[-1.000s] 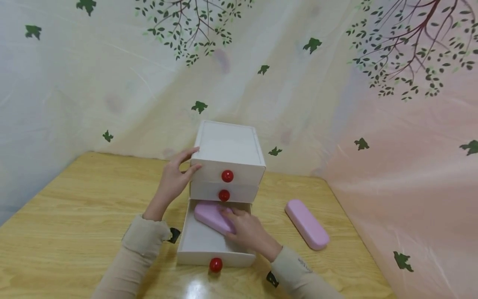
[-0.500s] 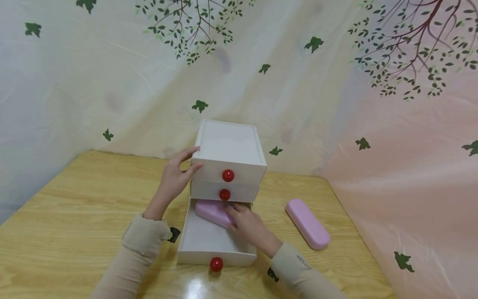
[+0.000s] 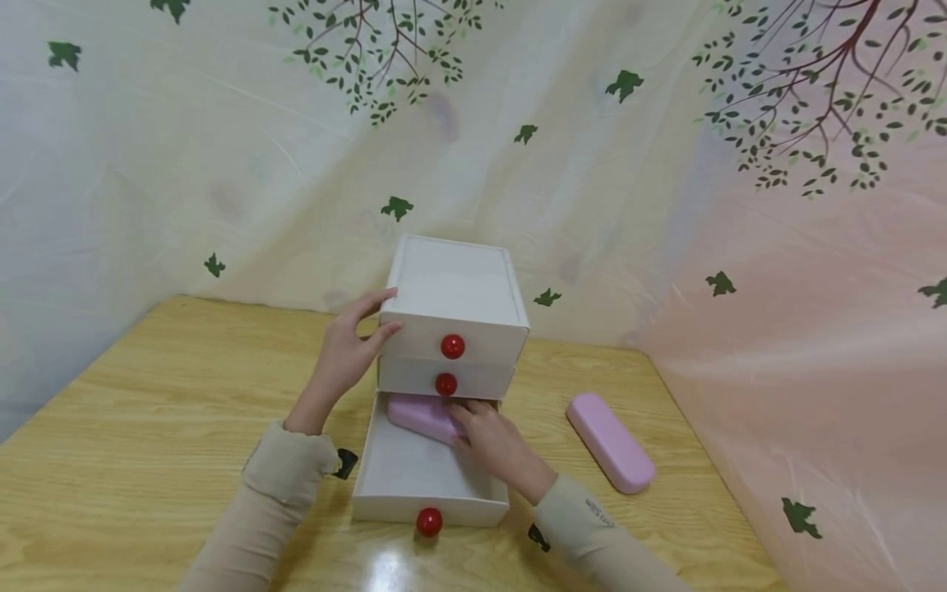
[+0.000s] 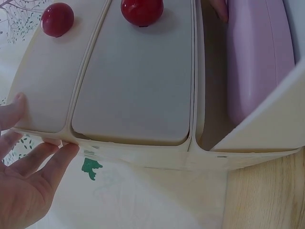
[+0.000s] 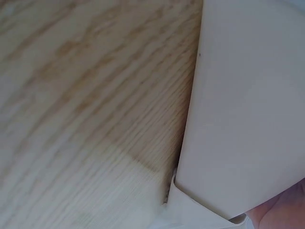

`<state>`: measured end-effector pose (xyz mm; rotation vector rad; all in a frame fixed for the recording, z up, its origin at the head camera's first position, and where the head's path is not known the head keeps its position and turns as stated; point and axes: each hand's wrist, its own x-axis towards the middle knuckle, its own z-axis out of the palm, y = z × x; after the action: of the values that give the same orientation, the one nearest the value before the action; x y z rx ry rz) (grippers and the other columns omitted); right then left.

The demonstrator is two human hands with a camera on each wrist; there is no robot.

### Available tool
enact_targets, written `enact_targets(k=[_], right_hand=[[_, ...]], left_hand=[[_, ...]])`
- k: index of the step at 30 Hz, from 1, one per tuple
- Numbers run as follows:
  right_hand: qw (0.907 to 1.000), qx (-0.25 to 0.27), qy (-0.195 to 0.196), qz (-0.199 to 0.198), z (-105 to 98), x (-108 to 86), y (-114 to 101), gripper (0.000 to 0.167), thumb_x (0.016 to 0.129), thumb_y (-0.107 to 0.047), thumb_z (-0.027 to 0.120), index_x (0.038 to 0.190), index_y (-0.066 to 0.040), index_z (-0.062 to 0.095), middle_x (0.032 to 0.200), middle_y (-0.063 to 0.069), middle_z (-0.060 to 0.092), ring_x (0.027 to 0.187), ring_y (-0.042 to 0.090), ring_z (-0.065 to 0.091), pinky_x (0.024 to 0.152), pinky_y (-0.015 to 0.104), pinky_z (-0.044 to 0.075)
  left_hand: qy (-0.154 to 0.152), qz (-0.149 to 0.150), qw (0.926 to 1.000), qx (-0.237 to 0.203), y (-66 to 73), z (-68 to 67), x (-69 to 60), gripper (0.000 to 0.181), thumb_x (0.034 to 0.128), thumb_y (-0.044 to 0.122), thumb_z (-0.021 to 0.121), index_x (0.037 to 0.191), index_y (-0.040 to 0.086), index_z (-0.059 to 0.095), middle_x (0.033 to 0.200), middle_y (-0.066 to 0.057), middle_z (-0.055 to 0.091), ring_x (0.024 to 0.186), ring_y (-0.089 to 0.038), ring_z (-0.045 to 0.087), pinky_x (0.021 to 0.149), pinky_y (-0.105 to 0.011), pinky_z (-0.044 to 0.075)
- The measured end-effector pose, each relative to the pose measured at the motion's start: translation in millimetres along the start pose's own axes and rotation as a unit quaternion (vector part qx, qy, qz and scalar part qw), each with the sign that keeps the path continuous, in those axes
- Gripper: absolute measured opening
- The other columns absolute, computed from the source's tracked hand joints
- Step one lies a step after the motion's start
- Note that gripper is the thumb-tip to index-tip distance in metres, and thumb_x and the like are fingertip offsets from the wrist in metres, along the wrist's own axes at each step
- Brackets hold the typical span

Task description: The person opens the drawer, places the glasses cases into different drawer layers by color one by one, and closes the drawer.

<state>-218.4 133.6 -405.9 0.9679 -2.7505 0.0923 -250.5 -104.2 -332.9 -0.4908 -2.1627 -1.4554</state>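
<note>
A white drawer unit [image 3: 455, 279] with red ball knobs stands on the table, its bottom drawer [image 3: 399, 473] pulled out. My left hand [image 3: 344, 349] holds the unit's upper left front corner, thumb on the front and fingers along the side. Inside the drawer, towards the back, lies a pink glasses case [image 3: 418, 413]; its seam shows in the left wrist view. My right hand [image 3: 501, 448] reaches over the drawer's right side and grips the case's right end, with the fingertips partly under the drawer above. In the right wrist view only a bit of that hand [image 5: 283, 210] shows past the drawer wall.
A second pink glasses case [image 3: 610, 444] lies on the wooden table [image 3: 185, 427], right of the unit. The two upper drawers, with knobs [image 3: 453, 346] on their fronts, are pushed in. A leaf-patterned cloth [image 3: 296, 164] hangs behind the table.
My right hand has moved the glasses case a little farther back into the drawer. The left hand stays at the unit's corner, and the second case lies where it was.
</note>
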Motion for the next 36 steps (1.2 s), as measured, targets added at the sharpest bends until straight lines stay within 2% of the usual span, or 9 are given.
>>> enact_targets(k=[19, 28, 36], right_hand=[[0.9997, 0.023, 0.000, 0.007, -6.7, -4.1, -1.4, 0.044, 0.091, -0.017, 0.068, 0.131, -0.005, 0.058, 0.129, 0.013, 0.062, 0.116, 0.026, 0.060, 0.095, 0.037, 0.054], [0.9953, 0.082, -0.002, 0.053, -18.6, -15.4, -2.8, 0.044, 0.095, -0.023, 0.062, 0.136, -0.009, 0.055, 0.135, 0.013, 0.059, 0.122, 0.030, 0.058, 0.094, 0.044, 0.054], [0.9886, 0.116, 0.008, 0.095, -25.0, -25.2, -1.5, 0.048, 0.092, -0.027, 0.065, 0.136, -0.010, 0.055, 0.135, 0.012, 0.059, 0.123, 0.033, 0.058, 0.095, 0.047, 0.053]], left_hand=[[-0.001, 0.004, 0.9999, 0.012, 2.8, 0.4, 0.1, 0.046, 0.0885, 0.012, 0.069, 0.133, 0.006, 0.057, 0.138, -0.017, 0.056, 0.123, -0.035, 0.057, 0.081, -0.047, 0.057], [-0.007, -0.002, 0.9999, 0.010, 2.6, -0.2, 0.1, 0.047, 0.0890, 0.012, 0.069, 0.134, 0.006, 0.057, 0.139, -0.017, 0.055, 0.124, -0.035, 0.056, 0.082, -0.047, 0.057], [-0.002, 0.005, 0.9999, 0.014, -0.9, 0.4, 0.0, 0.047, 0.0886, 0.012, 0.069, 0.133, 0.006, 0.057, 0.138, -0.017, 0.056, 0.123, -0.036, 0.056, 0.082, -0.047, 0.057]])
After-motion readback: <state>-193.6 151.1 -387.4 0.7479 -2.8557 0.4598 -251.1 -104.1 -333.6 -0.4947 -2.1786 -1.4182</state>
